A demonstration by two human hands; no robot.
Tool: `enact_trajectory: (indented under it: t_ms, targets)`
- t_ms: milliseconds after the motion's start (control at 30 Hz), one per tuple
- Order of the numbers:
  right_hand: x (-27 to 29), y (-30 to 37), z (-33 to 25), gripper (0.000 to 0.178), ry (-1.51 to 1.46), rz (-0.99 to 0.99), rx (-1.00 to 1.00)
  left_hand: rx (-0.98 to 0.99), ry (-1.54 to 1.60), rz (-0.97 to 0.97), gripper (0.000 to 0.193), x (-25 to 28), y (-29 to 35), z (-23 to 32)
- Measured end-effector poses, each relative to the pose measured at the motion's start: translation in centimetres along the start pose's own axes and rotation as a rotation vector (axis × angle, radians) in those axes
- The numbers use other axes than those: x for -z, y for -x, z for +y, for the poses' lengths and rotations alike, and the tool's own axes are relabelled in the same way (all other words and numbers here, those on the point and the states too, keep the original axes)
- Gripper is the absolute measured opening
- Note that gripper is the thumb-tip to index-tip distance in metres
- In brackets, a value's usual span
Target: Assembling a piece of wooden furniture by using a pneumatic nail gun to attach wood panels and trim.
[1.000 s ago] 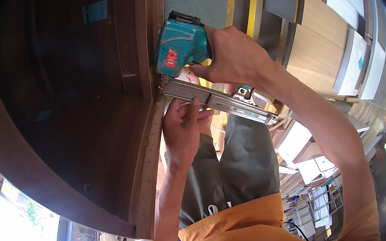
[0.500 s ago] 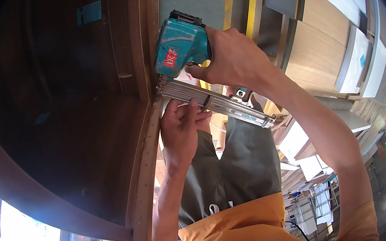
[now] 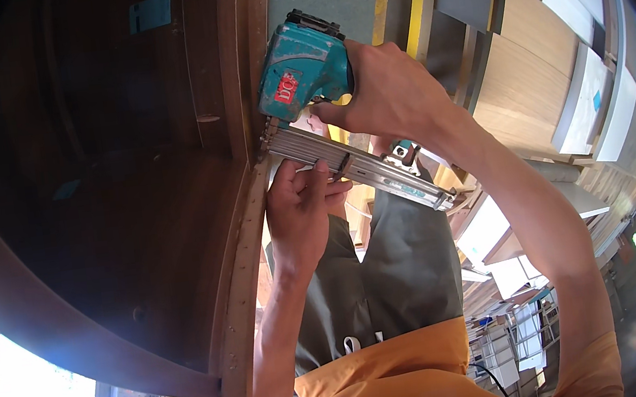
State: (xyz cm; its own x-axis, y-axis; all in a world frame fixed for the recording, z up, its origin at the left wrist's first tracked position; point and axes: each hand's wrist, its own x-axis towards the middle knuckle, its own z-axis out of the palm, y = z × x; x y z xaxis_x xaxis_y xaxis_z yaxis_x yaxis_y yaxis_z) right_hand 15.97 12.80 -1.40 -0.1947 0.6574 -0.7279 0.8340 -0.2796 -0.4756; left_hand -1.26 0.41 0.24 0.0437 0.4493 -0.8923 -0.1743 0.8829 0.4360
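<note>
A teal pneumatic nail gun (image 3: pixel 303 67) with a long silver magazine (image 3: pixel 366 169) rests its nose against the edge of a dark brown wooden cabinet (image 3: pixel 141 244). My right hand (image 3: pixel 392 90) is wrapped round its grip, thumb near the trigger. Below the magazine, my left hand (image 3: pixel 299 209) has its fingers bent, with thumb and fingertips pressed to the magazine's lower side near the nose. A pale wooden strip (image 3: pixel 250 262) runs along the cabinet's edge beside my left hand. The nose's exact contact point is partly hidden.
Wooden and white panels (image 3: pixel 533 77) stand stacked on the right. A yellow-edged beam (image 3: pixel 419 3) runs along the floor ahead. Blue labels (image 3: pixel 150 13) are stuck inside the cabinet. More racks and boards (image 3: pixel 525 332) lie behind at lower right.
The nail gun and my right hand have shifted very slightly right and up. My left hand has moved a touch with it; both keep their hold.
</note>
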Motion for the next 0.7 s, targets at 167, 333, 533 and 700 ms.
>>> enact_trajectory:
  t_ms: [167,333,533,700]
  targets:
    - [0.12,-0.12,-0.10,0.053,0.006,0.011,0.021,0.015,0.025,-0.025,0.022,0.04,-0.12,-0.08]
    - [0.09,0.04,0.15,0.053,0.019,0.024,-0.022,0.012,-0.012,-0.008,0.022,-0.21,-0.12,0.12]
    - [0.27,-0.12,0.22,0.053,-0.015,0.019,0.014,-0.002,-0.009,-0.018,0.022,-0.12,0.06,0.20]
    - [0.24,-0.05,-0.02,0.052,-0.018,0.024,0.005,0.005,-0.018,-0.015,0.022,-0.05,-0.01,0.26]
